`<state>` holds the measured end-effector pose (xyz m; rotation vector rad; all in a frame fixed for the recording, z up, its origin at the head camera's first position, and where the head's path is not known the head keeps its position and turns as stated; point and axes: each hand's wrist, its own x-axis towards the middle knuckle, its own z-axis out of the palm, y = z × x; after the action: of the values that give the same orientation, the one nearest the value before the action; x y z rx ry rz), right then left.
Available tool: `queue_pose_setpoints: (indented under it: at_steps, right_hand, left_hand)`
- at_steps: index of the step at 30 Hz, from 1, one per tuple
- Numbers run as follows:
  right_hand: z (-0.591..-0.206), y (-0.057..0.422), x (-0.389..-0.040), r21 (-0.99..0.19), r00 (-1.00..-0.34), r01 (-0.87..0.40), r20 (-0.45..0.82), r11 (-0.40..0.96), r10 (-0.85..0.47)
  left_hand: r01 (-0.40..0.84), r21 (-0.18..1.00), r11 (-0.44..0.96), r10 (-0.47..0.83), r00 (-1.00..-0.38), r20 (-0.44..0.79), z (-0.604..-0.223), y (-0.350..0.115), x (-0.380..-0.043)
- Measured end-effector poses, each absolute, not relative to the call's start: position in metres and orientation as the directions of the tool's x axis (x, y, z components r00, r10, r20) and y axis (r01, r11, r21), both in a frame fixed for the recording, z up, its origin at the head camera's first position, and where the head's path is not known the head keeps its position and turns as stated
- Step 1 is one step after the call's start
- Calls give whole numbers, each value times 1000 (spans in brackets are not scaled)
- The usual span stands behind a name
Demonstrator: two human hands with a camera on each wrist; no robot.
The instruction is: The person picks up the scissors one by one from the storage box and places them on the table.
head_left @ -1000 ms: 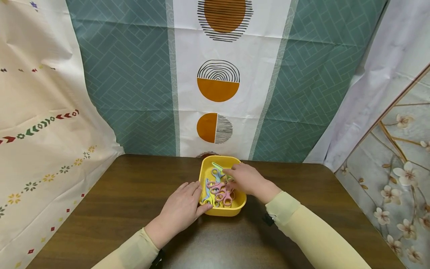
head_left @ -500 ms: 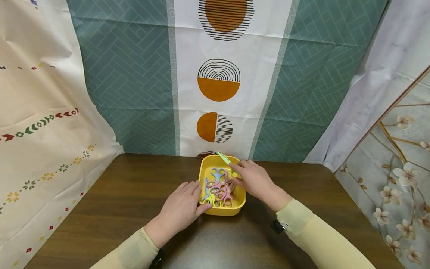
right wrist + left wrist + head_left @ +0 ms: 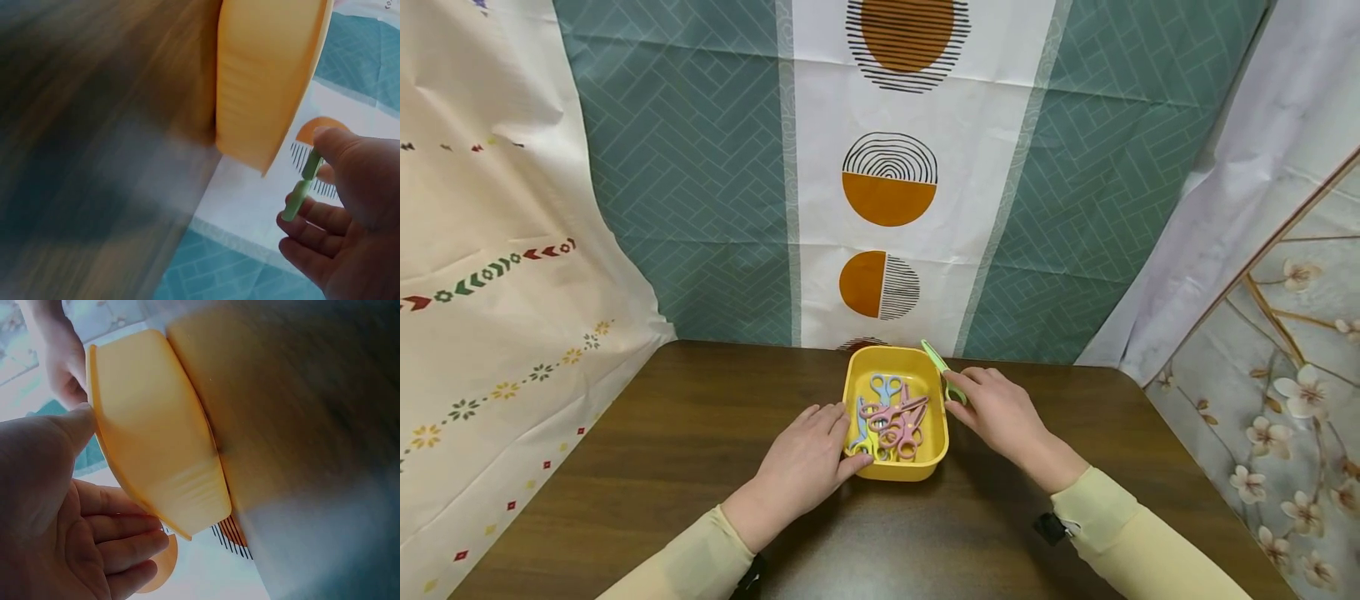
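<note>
Near the middle of the table stands a yellow plastic basket [image 3: 897,472], with several small scissors inside. Pink scissors [image 3: 895,412] lie crossed over one another, blue scissors [image 3: 886,388] show behind them, and yellow scissors [image 3: 867,448] sit at the near left corner. My left hand [image 3: 797,467] rests on the basket's left and near rim, its fingers relaxed in the left wrist view. Just right of the basket, my right hand [image 3: 1000,417] pinches light green scissors [image 3: 934,357] between thumb and fingers, blades pointing up and away. The right wrist view shows the green handle [image 3: 303,187] edge-on.
The dark wooden table [image 3: 737,392] extends to both sides of the basket. A patterned curtain [image 3: 715,208] hangs behind its far edge. A cream cloth [image 3: 512,292] hangs at the left and a floral cloth [image 3: 1300,433] at the right.
My right hand has lifted the green scissors out of the basket and carried them right, past the rim. My left hand has stayed on the basket.
</note>
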<state>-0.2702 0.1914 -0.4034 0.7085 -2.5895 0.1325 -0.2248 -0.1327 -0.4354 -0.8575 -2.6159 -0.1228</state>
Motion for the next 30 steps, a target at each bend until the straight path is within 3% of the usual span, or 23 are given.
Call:
queue_pose_setpoints:
  at_steps: [30]
  right_hand:
    - [-436,251,-266,97,-856,-355,365,930,-365]
  left_hand:
    - [587,-13,810,548,-748,375,-434,-132,-224]
